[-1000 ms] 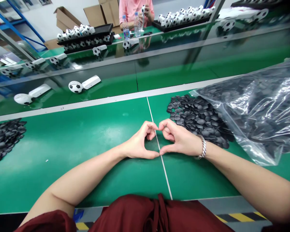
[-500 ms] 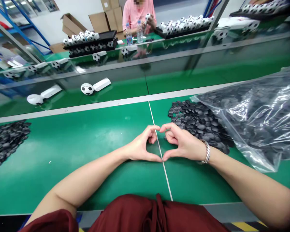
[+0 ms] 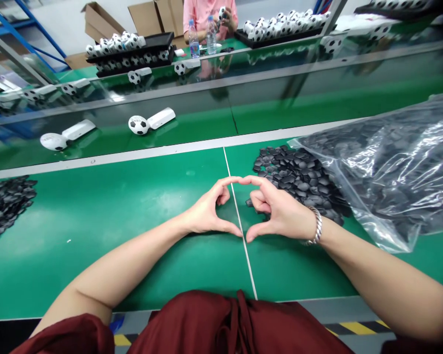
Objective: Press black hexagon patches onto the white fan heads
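Observation:
My left hand (image 3: 211, 209) and my right hand (image 3: 278, 209) are held over the green tabletop, holding nothing. Their index fingertips touch, while the thumbs point at each other with a narrow gap between the tips. Together they frame a heart-like outline across the white line (image 3: 237, 211). The remaining fingers of each hand are curled inward. Just behind my right hand lies a pile of small flat black pieces (image 3: 306, 179), partly covered by that hand. A twisted silver bracelet (image 3: 318, 226) circles my right wrist.
A clear plastic bag of black pieces (image 3: 395, 167) lies at right; another black pile (image 3: 7, 204) is at far left. Football-patterned parts with white handles (image 3: 139, 125) rest on the green strip beyond the pale rail (image 3: 192, 146). Opposite, a person in pink (image 3: 210, 19) handles a similar part.
My thumb tips have parted slightly, and the index fingers have straightened a little, still touching. The view has shifted a little. The near football-patterned parts have moved slightly right along the strip.

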Action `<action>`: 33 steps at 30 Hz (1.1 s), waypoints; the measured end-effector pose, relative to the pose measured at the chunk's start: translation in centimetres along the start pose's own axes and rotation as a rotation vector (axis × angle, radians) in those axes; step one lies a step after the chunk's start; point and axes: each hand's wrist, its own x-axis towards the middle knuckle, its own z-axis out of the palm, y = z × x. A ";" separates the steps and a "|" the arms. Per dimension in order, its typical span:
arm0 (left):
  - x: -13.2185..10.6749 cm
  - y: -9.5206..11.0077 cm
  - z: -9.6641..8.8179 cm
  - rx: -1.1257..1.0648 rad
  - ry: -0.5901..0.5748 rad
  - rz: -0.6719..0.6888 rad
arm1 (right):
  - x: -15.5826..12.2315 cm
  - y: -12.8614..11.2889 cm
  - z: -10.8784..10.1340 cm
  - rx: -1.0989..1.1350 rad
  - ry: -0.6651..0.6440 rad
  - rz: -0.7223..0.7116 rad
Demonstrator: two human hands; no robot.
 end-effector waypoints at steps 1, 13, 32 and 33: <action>0.0 0.0 0.0 0.002 -0.002 0.003 | 0.0 -0.1 0.1 -0.005 -0.008 0.003; -0.1 0.2 0.2 -0.036 -0.017 -0.030 | 0.2 -0.4 0.3 -0.019 -0.044 0.039; -0.2 0.2 0.1 -0.023 -0.065 -0.075 | 0.4 0.3 0.9 0.009 -0.057 0.055; -0.2 0.1 0.1 -0.026 -0.065 -0.072 | 0.5 0.4 0.9 0.013 -0.055 0.057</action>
